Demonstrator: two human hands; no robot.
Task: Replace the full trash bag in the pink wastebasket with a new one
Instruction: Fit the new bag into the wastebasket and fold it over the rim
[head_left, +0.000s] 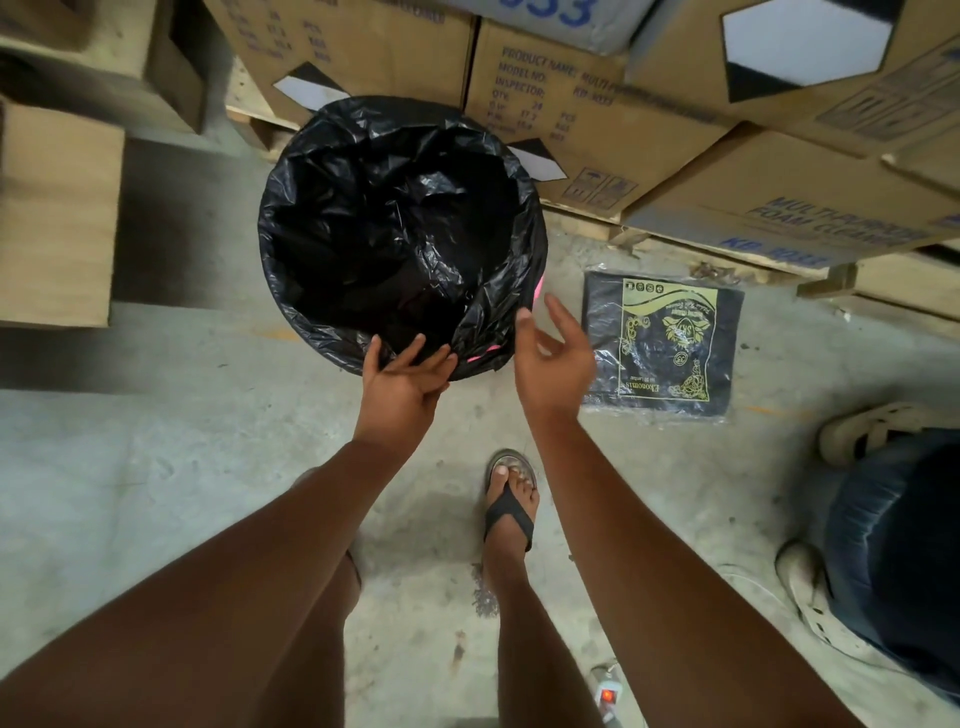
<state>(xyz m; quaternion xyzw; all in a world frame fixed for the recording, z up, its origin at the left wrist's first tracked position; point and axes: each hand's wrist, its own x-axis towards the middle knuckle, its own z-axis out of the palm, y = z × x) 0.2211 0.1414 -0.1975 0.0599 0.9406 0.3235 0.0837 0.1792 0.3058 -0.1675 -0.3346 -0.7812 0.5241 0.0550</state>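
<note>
While the black bag (400, 234) lines the pink wastebasket (540, 290) on the floor, I see my left hand (402, 382) resting nearly straight fingers (415, 347) on its near rim; my right hand (553, 358) hovers just beside, fingers spread, holding nothing.

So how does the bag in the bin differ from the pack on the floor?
The bag is opened out and crinkled, lining the bin; the pack lies flat on the floor. The left hand touches the bag; nothing touches the pack. The pack bears a gold label; the bag is plain. Both are black plastic.
</note>
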